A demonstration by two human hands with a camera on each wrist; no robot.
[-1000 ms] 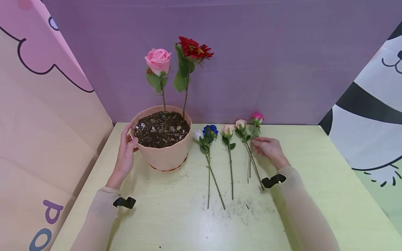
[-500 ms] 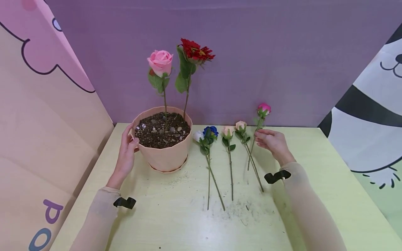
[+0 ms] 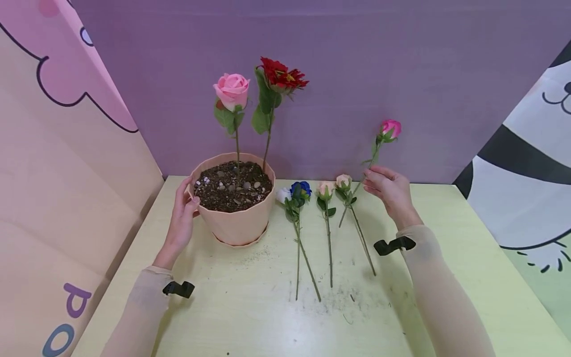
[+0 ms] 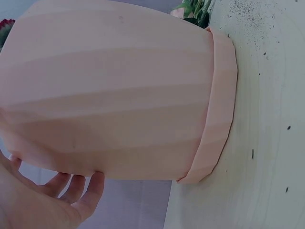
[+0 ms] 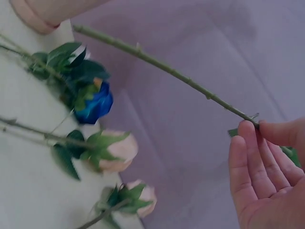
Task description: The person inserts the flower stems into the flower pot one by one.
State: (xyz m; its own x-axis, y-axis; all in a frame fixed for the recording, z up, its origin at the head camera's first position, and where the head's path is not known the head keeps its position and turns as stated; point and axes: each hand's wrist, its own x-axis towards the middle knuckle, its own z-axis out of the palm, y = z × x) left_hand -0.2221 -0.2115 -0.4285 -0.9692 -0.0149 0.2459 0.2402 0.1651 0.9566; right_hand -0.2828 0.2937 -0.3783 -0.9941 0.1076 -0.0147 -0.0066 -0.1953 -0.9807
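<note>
In the head view my left hand (image 3: 182,218) rests against the left side of a pale pink flowerpot (image 3: 236,228); the left wrist view shows its fingertips touching the pot's wall. A pink rose (image 3: 232,91) and a red flower (image 3: 282,75) stand upright in the pot's soil (image 3: 223,198). Thumb and fingertips of my right hand (image 3: 390,191) pinch the stem of a magenta rose (image 3: 391,129), raised over the table and slanting, bloom up and to the right. The stem's lower end (image 5: 86,31) points toward the pot in the right wrist view.
On the table lie two peach roses (image 3: 325,191), a blue rose (image 3: 301,190) and a white rose (image 3: 283,194), the last two with stems crossed. Soil crumbs (image 3: 343,302) are scattered in front of them. A purple backdrop (image 3: 348,74) rises behind the table.
My right hand has lifted the magenta rose from beside the peach rose, up and to the right, and its stem now tilts more. The left hand has stayed at the flowerpot.
</note>
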